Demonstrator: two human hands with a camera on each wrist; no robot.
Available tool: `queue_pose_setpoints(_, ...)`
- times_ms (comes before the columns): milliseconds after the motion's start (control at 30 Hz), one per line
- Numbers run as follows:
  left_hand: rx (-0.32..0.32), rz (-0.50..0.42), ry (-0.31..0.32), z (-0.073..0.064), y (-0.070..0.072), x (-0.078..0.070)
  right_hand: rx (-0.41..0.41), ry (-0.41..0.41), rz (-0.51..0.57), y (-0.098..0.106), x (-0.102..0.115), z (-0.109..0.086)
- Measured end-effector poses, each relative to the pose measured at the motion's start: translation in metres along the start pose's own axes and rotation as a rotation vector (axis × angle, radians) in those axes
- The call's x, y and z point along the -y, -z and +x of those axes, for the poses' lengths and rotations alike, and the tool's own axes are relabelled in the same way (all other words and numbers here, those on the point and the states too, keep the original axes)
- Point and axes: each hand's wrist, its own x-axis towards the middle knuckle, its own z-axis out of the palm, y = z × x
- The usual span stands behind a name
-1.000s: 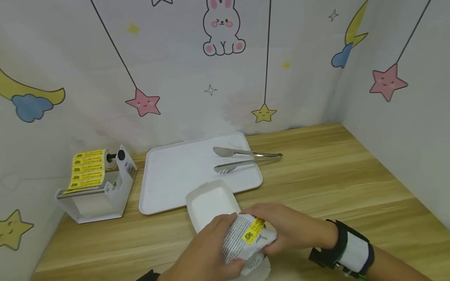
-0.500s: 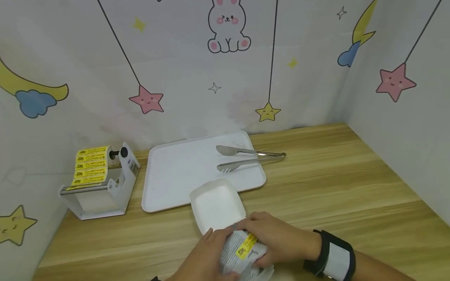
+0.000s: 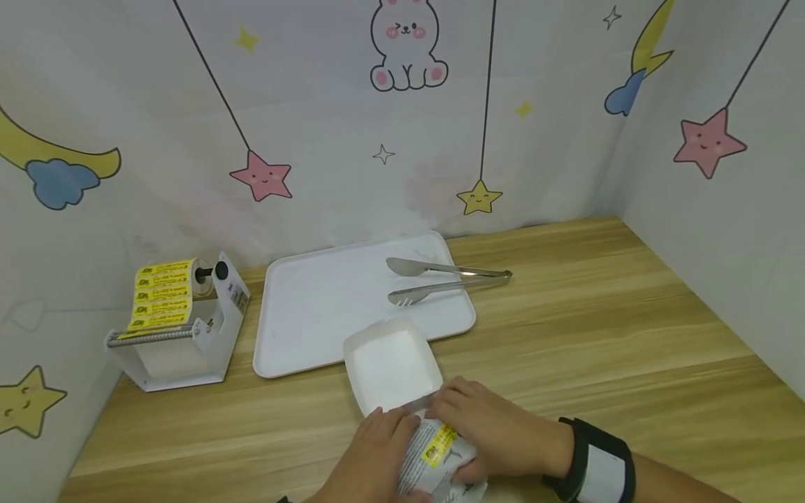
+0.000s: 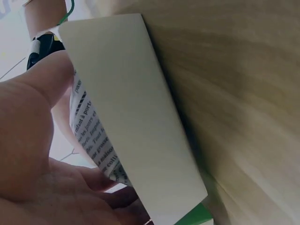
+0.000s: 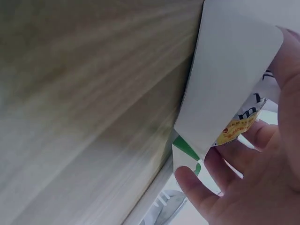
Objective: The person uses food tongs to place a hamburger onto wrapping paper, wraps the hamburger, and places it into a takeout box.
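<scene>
A round, burger-sized paper-wrapped package (image 3: 424,464) with black print and a yellow label lies at the bottom of the head view. My left hand (image 3: 371,457) grips its left side, and my right hand (image 3: 499,429) holds it from the right and far edge. What the paper wraps is hidden. The package sits in the near half of an open white clamshell box; the other half (image 3: 391,367) lies spread open beyond my fingers. Both wrist views show the box's pale outer wall (image 4: 126,108) on the table, with printed wrapping (image 5: 241,126) above its rim between fingers and thumb.
Behind the box lies a white tray (image 3: 314,325), which the box's far half meets or overlaps. Metal tongs (image 3: 453,279) rest across the tray's right edge. A label dispenser (image 3: 182,328) with a yellow roll stands at left on the wooden table (image 3: 597,335). Walls close the back and sides.
The package has gone down and slightly left into the near half of the box, with both hands still on it. My right hand has shifted left over it. The head view has tilted slightly.
</scene>
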Motion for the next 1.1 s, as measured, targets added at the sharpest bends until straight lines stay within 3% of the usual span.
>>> queue_pose_setpoints(167,-0.079,0.137,-0.041,0.001,0.002,0.0,-0.039,0.016,-0.041,0.002,-0.001,-0.002)
queue_pose_setpoints(467,-0.069,0.136,0.038,0.001,0.002,-0.002,-0.007,-0.03,0.245,0.017,-0.01,-0.012)
queue_pose_setpoints(633,-0.06,0.156,0.056,-0.001,0.001,-0.002,-0.01,-0.052,0.254,0.022,-0.011,-0.013)
queue_pose_setpoints(767,-0.047,0.155,0.058,-0.001,0.0,-0.002,-0.006,-0.069,0.19,0.023,-0.007,-0.011)
queue_pose_setpoints(1000,-0.045,0.131,0.073,-0.002,-0.002,-0.001,-0.004,-0.076,-0.098,0.011,0.008,-0.009)
queue_pose_setpoints(1100,-0.037,0.091,0.08,-0.003,0.0,-0.001,-0.012,-0.068,-0.155,0.008,0.011,-0.009)
